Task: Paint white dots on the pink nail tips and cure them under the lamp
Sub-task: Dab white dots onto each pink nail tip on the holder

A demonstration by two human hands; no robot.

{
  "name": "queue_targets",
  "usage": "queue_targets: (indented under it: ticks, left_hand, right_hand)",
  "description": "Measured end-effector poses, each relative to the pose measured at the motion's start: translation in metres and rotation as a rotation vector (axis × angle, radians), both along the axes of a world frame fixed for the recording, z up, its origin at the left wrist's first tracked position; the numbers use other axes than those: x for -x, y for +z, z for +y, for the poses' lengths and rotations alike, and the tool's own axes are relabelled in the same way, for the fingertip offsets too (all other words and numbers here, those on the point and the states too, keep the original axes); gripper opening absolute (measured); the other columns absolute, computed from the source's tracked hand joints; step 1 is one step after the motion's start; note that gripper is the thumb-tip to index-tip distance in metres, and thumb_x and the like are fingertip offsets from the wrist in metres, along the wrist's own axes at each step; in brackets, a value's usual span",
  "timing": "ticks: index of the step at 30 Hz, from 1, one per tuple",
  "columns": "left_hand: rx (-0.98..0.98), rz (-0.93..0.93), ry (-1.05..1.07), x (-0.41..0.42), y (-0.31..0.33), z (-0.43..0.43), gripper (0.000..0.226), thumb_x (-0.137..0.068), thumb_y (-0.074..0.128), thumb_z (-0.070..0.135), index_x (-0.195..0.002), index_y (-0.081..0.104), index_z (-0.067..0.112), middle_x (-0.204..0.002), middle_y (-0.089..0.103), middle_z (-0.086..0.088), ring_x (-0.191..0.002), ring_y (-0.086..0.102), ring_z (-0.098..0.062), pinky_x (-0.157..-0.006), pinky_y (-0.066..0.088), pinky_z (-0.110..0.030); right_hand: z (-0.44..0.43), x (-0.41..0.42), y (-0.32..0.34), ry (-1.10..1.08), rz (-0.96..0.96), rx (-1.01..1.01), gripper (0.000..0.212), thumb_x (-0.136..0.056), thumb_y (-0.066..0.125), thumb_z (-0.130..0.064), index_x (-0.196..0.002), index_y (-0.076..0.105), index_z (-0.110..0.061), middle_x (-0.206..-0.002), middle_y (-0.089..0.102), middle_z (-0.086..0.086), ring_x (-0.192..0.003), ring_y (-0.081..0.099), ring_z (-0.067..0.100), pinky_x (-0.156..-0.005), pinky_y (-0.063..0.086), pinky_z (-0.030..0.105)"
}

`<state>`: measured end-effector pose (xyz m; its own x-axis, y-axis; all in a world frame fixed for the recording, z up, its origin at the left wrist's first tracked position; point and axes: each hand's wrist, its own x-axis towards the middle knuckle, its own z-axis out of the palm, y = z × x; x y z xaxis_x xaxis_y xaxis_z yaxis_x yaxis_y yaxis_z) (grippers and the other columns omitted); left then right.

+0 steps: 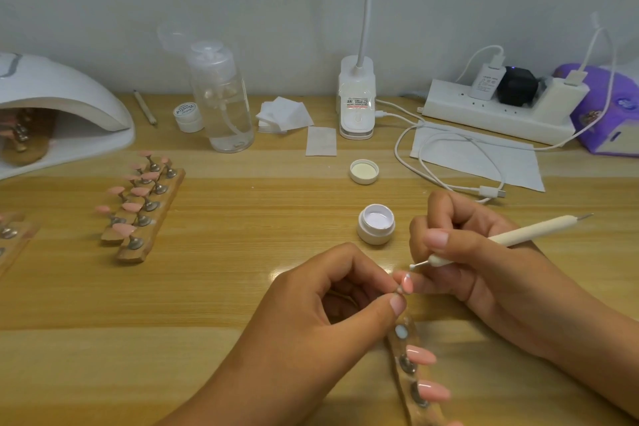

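Note:
My left hand (pixel 321 304) pinches the small stand of one pink nail tip (pixel 407 284) between thumb and fingers, just above a wooden holder strip (pixel 408 401). That strip carries two more pink tips (pixel 421 354). My right hand (pixel 484 259) grips a white dotting tool (pixel 498 241) like a pen. Its white-loaded metal tip hovers right above the held nail, which shows a white mark near its upper end. An open white gel pot (pixel 376 223) stands just behind my hands. The white curing lamp (pixel 58 104) sits at the far left with a strip of tips inside.
Two wooden strips of pink tips (pixel 141 207) lie left of centre, another at the left edge. The pot's lid (pixel 364 171), a clear pump bottle (pixel 221 97), cotton pads, a desk lamp base (pixel 357 104), a power strip and loose cable line the back.

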<state>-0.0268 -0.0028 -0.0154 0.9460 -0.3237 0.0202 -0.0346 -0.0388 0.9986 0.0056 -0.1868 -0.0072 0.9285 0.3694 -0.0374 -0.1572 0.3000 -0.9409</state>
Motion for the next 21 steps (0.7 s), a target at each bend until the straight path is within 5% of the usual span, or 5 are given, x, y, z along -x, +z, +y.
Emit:
queue_targets:
  ticks: [5,8,13,17,21]
  left_hand:
    - [0.002,-0.006,-0.009,0.0,0.0,0.0,0.005,-0.072,0.072,0.024,-0.075,0.069,0.025,-0.067,0.065,0.007,-0.063,0.058,-0.005,-0.061,0.047,-0.017]
    - [0.0,-0.009,-0.01,0.0,0.0,0.0,0.006,-0.072,0.072,0.024,-0.077,0.069,0.023,-0.067,0.065,0.007,-0.064,0.058,-0.005,-0.061,0.047,-0.017]
    - [0.023,-0.006,-0.012,-0.001,-0.001,0.001,0.006,-0.072,0.073,0.026,-0.078,0.07,0.024,-0.074,0.068,0.002,-0.066,0.059,-0.003,-0.061,0.047,-0.016]
    - [0.035,-0.01,-0.031,-0.002,-0.002,0.002,0.006,-0.073,0.073,0.027,-0.079,0.07,0.027,-0.073,0.067,0.005,-0.066,0.058,-0.003,-0.061,0.046,-0.016]
    - [0.025,-0.032,-0.032,-0.002,-0.003,0.003,0.009,-0.073,0.073,0.032,-0.08,0.07,0.029,-0.083,0.07,-0.002,-0.07,0.059,-0.002,-0.063,0.048,-0.017]
  right_hand:
    - [-0.001,0.0,0.0,0.018,-0.029,-0.031,0.02,-0.069,0.071,-0.019,-0.062,0.053,-0.017,-0.058,0.046,0.002,-0.054,0.041,0.016,-0.059,0.054,0.027]
    - [-0.001,-0.003,-0.002,-0.006,-0.112,-0.031,0.028,-0.071,0.08,-0.036,-0.067,0.057,-0.02,-0.057,0.044,-0.002,-0.05,0.042,0.009,-0.063,0.053,0.026]
    - [-0.007,-0.014,0.001,-0.211,-0.323,0.251,0.032,-0.069,0.078,-0.056,-0.078,0.066,-0.028,-0.069,0.057,-0.004,-0.069,0.059,0.008,-0.08,0.043,0.035]
    - [-0.005,-0.019,0.003,-0.268,-0.607,0.487,0.015,-0.081,0.07,-0.027,-0.095,0.074,-0.028,-0.092,0.071,-0.009,-0.086,0.064,0.002,-0.074,0.047,0.011]
    - [-0.004,-0.021,-0.006,-0.268,-0.883,0.757,0.017,-0.089,0.058,-0.019,-0.102,0.069,-0.014,-0.094,0.066,-0.006,-0.083,0.059,0.017,-0.074,0.046,0.024]
